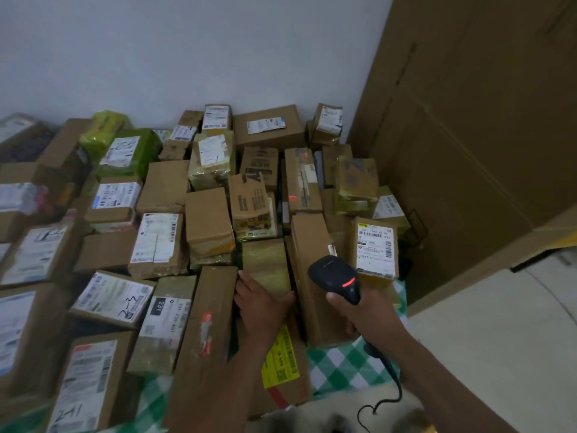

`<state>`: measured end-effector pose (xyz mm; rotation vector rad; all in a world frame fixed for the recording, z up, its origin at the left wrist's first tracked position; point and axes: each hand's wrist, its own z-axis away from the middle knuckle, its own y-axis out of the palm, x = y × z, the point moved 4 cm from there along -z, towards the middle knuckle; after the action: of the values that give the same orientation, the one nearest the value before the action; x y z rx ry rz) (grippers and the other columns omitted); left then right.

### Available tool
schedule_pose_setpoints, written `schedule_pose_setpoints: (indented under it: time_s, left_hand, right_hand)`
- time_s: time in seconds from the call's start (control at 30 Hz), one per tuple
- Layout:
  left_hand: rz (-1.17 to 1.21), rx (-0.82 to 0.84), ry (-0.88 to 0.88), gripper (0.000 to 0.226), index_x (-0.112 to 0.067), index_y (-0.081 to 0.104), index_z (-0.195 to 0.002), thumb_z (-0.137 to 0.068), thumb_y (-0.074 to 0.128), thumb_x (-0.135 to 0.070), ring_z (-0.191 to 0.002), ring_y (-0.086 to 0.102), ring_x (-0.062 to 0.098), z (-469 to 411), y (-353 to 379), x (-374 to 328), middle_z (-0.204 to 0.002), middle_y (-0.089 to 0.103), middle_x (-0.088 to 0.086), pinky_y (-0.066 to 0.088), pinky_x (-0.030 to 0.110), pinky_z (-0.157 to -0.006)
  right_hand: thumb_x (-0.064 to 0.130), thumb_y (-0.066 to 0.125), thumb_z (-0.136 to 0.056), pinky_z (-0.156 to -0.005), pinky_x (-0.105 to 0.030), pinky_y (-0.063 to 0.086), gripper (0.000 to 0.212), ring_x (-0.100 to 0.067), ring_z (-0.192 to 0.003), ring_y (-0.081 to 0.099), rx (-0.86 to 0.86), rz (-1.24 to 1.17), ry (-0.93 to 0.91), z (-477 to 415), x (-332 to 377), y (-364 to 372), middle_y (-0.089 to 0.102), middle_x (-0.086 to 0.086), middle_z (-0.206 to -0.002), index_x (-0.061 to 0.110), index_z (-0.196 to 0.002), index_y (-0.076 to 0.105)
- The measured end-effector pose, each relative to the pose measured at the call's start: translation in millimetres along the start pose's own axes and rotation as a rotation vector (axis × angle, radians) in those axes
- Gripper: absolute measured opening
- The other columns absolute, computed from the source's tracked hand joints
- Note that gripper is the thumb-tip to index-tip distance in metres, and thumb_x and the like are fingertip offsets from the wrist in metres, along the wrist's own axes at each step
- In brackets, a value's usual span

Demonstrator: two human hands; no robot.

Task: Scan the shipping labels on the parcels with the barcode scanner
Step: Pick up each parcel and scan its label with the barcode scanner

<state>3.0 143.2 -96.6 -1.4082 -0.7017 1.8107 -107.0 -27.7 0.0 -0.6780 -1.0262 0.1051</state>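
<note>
Left hand (260,304) flat, fingers straight, resting on taped parcel (265,260); right hand (362,314) fingers curled round barcode scanner (335,273) handle.

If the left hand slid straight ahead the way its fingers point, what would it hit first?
The left hand lies on a yellowish tape-wrapped parcel; going on along it, it would probably meet the printed brown carton at its far end, though depth is unclear.

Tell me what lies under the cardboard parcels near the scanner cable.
A green-and-white checked cloth shows beneath the brown cardboard parcels, with the black scanner cable trailing over it. Whatever the cloth covers is hidden, as is most of the cloth itself.
</note>
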Motion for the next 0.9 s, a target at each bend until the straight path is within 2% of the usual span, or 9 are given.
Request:
schedule_pose_setpoints:
  time_s: [0.13,0.23,0.3,0.37,0.53,0.63,0.73,0.8,0.9]
  left_hand:
    - [0.143,-0.051,-0.019,0.137,-0.003,-0.006,-0.155,-0.065,0.082,-0.056,-0.137,0.028,0.041,17.9,-23.3,-0.2,-0.152,0.022,0.025,0.032,0.049,-0.109]
    - [0.171,-0.097,-0.003,0.135,-0.017,-0.01,-0.156,-0.064,0.08,-0.058,-0.138,0.028,0.036,33.9,-48.4,0.0,-0.154,0.02,0.016,0.035,0.046,-0.106]
    - [0.216,-0.129,-0.003,0.13,-0.023,-0.007,-0.157,-0.065,0.079,-0.057,-0.139,0.025,0.031,42.6,-66.2,-1.5,-0.158,0.013,0.007,0.034,0.039,-0.104]
    - [0.288,-0.159,-0.003,0.122,-0.026,0.003,-0.157,-0.066,0.078,-0.055,-0.142,0.024,0.028,50.2,-85.0,-6.3,-0.157,0.012,-0.001,0.035,0.042,-0.108]
    - [0.478,-0.276,0.067,0.095,-0.035,0.027,-0.151,-0.072,0.079,-0.043,-0.122,0.038,0.009,71.9,-122.8,-18.4,-0.141,0.028,-0.01,0.044,0.022,-0.086]
    - [0.657,-0.245,0.077,0.076,-0.047,0.038,-0.142,-0.076,0.075,-0.039,-0.122,0.048,0.014,88.1,-133.3,-25.5,-0.138,0.037,-0.008,0.055,0.032,-0.086]
    - [0.779,-0.175,0.078,0.059,-0.058,0.044,-0.128,-0.085,0.071,-0.029,-0.117,0.054,0.016,103.6,-139.6,-35.3,-0.14,0.042,-0.006,0.054,0.026,-0.075]
    - [0.765,-0.124,0.105,0.058,-0.057,0.041,-0.129,-0.088,0.067,-0.025,-0.12,0.052,0.018,110.8,-140.6,-40.4,-0.143,0.041,-0.005,0.053,0.027,-0.079]
    - [0.694,-0.064,0.13,0.067,-0.05,0.032,-0.144,-0.085,0.062,-0.037,-0.128,0.047,0.019,118.6,-141.6,-46.9,-0.148,0.037,-0.005,0.051,0.042,-0.098]
  right_hand:
    - [0.045,0.071,-0.085,-0.043,-0.018,0.046,0.033,-0.005,-0.036,0.056,0.005,0.001,-0.036,-1.2,13.7,-13.5,0.059,0.002,-0.046,0.018,-0.072,0.057]
    - [0.045,0.07,-0.086,-0.047,-0.023,0.051,0.036,-0.013,-0.041,0.06,0.095,-0.161,-0.084,-1.5,29.4,-23.8,0.064,-0.005,-0.05,0.011,-0.075,0.062]
    - [0.054,0.068,-0.076,-0.05,-0.024,0.053,0.046,-0.018,-0.047,0.064,0.156,-0.299,-0.122,-0.4,42.8,-27.9,0.068,-0.011,-0.058,0.008,-0.074,0.065]
    - [0.057,0.068,-0.066,-0.054,-0.028,0.056,0.054,-0.023,-0.057,0.068,0.203,-0.456,-0.135,-0.7,53.6,-28.8,0.072,-0.015,-0.07,0.006,-0.083,0.068]
    - [0.051,0.065,-0.071,-0.05,-0.021,0.054,0.039,-0.016,-0.065,0.074,0.271,-0.655,-0.132,4.3,71.5,-22.1,0.077,0.002,-0.075,0.017,-0.09,0.068]
    - [0.042,0.062,-0.084,-0.046,-0.015,0.051,0.019,-0.001,-0.06,0.07,0.29,-0.736,-0.122,8.3,73.8,-16.5,0.074,0.017,-0.068,0.024,-0.091,0.063]
    - [0.047,0.063,-0.079,-0.063,-0.022,0.057,0.02,-0.001,-0.074,0.071,0.344,-0.783,-0.128,13.7,76.1,-14.8,0.074,0.02,-0.079,0.032,-0.094,0.062]
    - [0.053,0.064,-0.07,-0.077,-0.032,0.057,0.028,-0.007,-0.088,0.07,0.344,-0.799,-0.133,17.2,77.6,-16.2,0.073,0.017,-0.091,0.036,-0.092,0.065]
    - [0.05,0.066,-0.068,-0.074,-0.03,0.057,0.031,-0.01,-0.092,0.071,0.377,-0.837,-0.167,23.6,78.5,-18.3,0.075,0.013,-0.097,0.033,-0.093,0.07]
